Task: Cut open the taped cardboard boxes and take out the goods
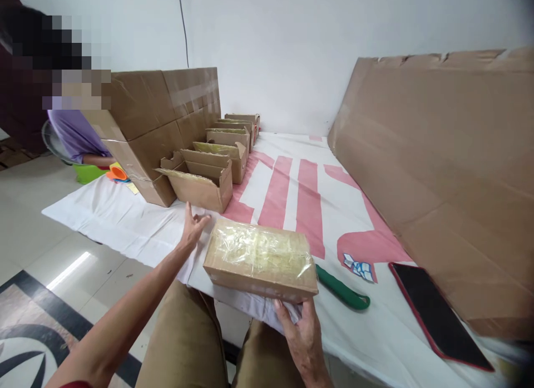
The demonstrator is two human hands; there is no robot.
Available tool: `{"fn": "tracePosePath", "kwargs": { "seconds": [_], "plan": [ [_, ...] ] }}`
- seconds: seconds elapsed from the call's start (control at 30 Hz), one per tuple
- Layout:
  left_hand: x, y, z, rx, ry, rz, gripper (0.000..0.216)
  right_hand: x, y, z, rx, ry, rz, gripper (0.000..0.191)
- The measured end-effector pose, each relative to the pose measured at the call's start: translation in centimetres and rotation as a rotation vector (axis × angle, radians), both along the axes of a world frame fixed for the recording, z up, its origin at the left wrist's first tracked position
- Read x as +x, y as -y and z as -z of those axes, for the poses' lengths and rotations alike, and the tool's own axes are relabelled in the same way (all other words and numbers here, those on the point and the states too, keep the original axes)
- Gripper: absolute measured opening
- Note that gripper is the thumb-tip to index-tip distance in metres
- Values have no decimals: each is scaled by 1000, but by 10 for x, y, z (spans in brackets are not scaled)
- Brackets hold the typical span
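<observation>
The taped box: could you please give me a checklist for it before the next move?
Right hand at the taped box: ok, at its near edge.
Firm grip there: cannot tell, contact partly hidden.
Left hand holding the box: not ok, open beside it.
Tape across the top: ok.
Green tool fully in view: not ok, partly behind the box.
Phone apart from the box: ok.

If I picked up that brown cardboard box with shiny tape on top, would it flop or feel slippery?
The brown rectangular cardboard box would probably stay stiff, since its sides look flat and its edges straight. The shiny clear tape might feel slippery because it looks smooth.
</observation>
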State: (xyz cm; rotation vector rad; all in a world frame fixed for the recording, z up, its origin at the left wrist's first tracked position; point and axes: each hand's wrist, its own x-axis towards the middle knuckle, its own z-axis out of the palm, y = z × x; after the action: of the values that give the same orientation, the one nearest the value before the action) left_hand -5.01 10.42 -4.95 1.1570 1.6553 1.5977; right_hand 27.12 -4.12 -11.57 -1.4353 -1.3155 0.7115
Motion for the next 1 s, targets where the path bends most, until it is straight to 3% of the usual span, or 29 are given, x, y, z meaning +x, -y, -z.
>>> {"fn": "tracePosePath", "kwargs": {
  "seconds": [0.1,0.2,0.27,0.37,0.5,0.63,0.73,0.8,0.87,1.0],
  "plan": [
    [7,66,5,-182,220,229,96,0,-2,-3,-16,-12,-8,54],
    [21,128,8,-141,344,348,81,0,-2,-7,-49,-15,11,59],
    [33,155,7,-87,332,377,75,0,-1,-10,-62,-8,15,60],
    [52,166,3,-53,287,400,74,-1,-2,-17,-66,-9,-3,60],
    [65,144,-2,17,251,394,77,-11,-15,-29,-57,15,-47,57],
    [59,130,-2,35,235,398,80,-14,-22,-35,-59,16,-87,55],
    [52,152,-1,-123,196,254,75,1,-8,-37,-102,14,-42,58],
    [54,181,-1,-204,125,177,57,16,3,-44,-98,26,47,58],
    [65,209,-4,-199,50,257,35,26,5,-62,-34,-8,152,55],
    [117,231,-19,-144,53,687,22,27,-26,-135,317,-316,348,45]
  ]
}}
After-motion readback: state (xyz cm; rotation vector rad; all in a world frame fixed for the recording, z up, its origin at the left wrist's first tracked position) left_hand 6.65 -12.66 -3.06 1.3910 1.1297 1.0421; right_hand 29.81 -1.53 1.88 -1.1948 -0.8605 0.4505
